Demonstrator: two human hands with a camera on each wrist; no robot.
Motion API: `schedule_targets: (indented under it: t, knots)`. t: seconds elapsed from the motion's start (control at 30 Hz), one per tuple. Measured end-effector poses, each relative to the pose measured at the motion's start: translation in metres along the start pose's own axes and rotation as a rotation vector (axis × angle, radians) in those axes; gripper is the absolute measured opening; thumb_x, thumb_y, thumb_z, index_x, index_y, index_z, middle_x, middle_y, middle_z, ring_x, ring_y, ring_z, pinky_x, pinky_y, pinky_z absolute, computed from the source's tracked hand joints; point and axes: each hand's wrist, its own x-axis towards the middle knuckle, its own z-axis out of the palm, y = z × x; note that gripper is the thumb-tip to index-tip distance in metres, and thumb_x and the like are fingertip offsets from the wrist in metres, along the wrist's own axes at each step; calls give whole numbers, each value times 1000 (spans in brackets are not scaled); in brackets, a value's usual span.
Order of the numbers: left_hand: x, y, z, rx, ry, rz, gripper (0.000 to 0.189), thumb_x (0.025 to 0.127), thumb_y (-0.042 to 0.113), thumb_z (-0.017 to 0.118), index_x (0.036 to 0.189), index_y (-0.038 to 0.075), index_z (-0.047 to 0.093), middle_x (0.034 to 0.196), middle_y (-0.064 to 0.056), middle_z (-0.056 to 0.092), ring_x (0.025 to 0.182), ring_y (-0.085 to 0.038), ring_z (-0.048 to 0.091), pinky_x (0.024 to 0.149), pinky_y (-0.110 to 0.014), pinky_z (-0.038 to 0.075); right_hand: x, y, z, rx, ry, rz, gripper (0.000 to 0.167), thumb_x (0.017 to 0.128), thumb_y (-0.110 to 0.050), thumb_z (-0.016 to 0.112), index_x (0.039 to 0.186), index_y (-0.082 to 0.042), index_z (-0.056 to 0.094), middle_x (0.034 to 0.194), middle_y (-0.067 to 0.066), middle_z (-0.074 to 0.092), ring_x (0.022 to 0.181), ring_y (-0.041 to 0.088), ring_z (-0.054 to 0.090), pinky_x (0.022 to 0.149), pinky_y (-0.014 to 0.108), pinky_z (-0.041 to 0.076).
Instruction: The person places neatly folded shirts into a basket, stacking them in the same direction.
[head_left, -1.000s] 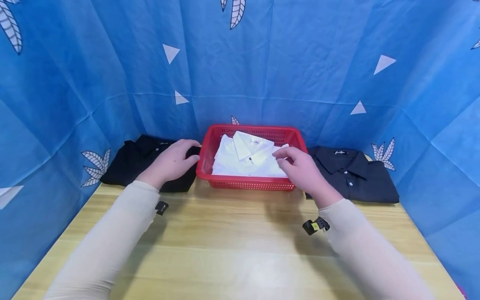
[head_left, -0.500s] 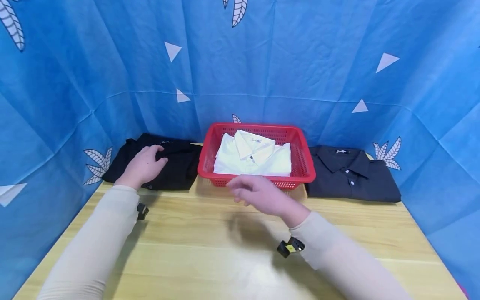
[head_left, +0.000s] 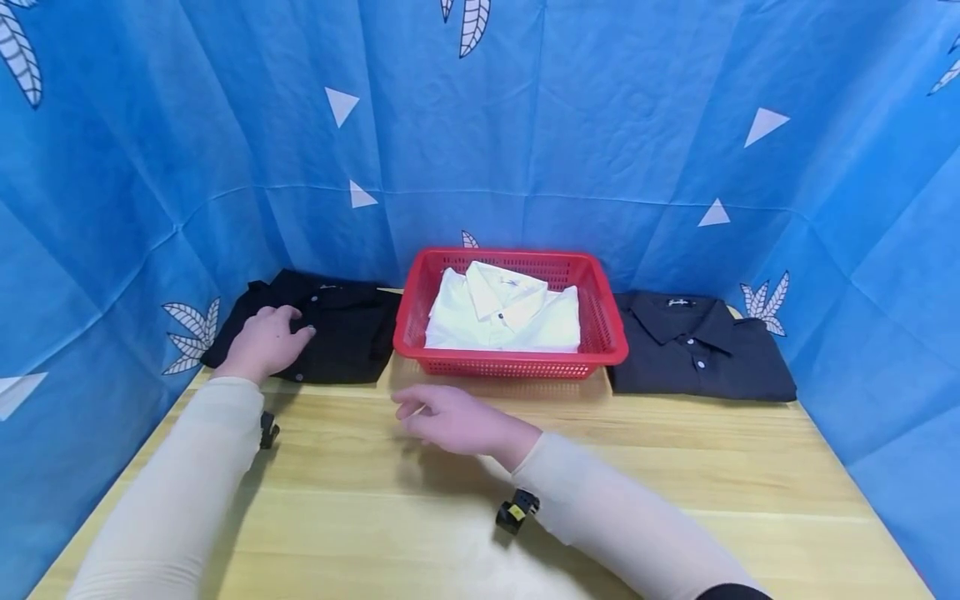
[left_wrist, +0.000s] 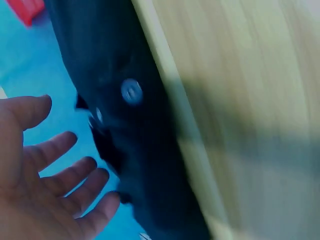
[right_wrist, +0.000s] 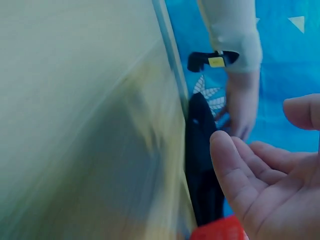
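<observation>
A folded black shirt with pale buttons lies at the back left of the table. Over its left part is my left hand, fingers spread and loosely bent, holding nothing; the left wrist view shows this hand beside the buttoned front of the black shirt. My right hand hovers above the wood in front of the red basket, its fingers relaxed and bare. Inside that basket rests a folded white shirt. In the right wrist view, the right hand's palm faces toward the black shirt.
A folded dark navy shirt lies right of the basket, close against its side. Blue curtain hangs behind and along both sides of the wooden table. Both wrists carry small black cameras.
Both hands have left the red basket. The left hand has moved left over the black shirt, and the right hand has swept left across the front of the basket, staying unoccupied.
</observation>
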Motion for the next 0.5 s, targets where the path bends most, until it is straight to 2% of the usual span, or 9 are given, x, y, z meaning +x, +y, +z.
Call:
schedule_targets:
  t: [0.13, 0.23, 0.33, 0.37, 0.43, 0.5]
  knots:
    - [4, 31, 9, 72, 2, 104, 45, 101, 42, 55, 117, 0, 63, 115, -25, 57, 106, -45, 55, 86, -63, 46, 20, 1, 11, 64, 30, 56, 53, 99, -21, 61, 148, -6, 50, 114, -1, 64, 88, 24, 70, 75, 26, 55]
    - [9, 56, 19, 105, 5, 151, 39, 99, 45, 60, 98, 6, 64, 97, -15, 60, 90, -34, 58, 74, -53, 49, 38, 4, 21, 140, 75, 97, 59, 97, -20, 63, 151, -4, 46, 112, 0, 63, 86, 25, 69, 73, 27, 55]
    - [12, 72, 26, 123, -9, 154, 41, 95, 50, 64, 86, 10, 60, 83, -9, 58, 79, -29, 58, 65, -47, 48, 55, 3, 33, 168, 125, 132, 65, 95, -21, 64, 153, -4, 42, 119, 4, 62, 86, 22, 67, 73, 29, 55]
    - [12, 76, 28, 131, -15, 147, 42, 94, 51, 65, 85, 11, 59, 80, -8, 59, 78, -28, 59, 64, -47, 49, 60, 1, 37, 161, 144, 140, 66, 94, -22, 64, 154, -4, 41, 125, 5, 62, 91, 21, 67, 77, 29, 55]
    - [14, 83, 30, 153, -36, 129, 40, 93, 49, 67, 85, 10, 59, 77, -7, 61, 78, -29, 61, 66, -50, 50, 70, -1, 43, 148, 192, 150, 68, 94, -22, 64, 155, -4, 39, 136, 8, 59, 104, 18, 65, 85, 29, 53]
    - [15, 87, 31, 175, -55, 121, 36, 94, 43, 66, 90, 8, 62, 83, -10, 66, 82, -32, 65, 72, -57, 52, 78, -4, 47, 145, 237, 158, 69, 94, -22, 62, 155, -4, 37, 144, 11, 54, 116, 17, 61, 93, 29, 51]
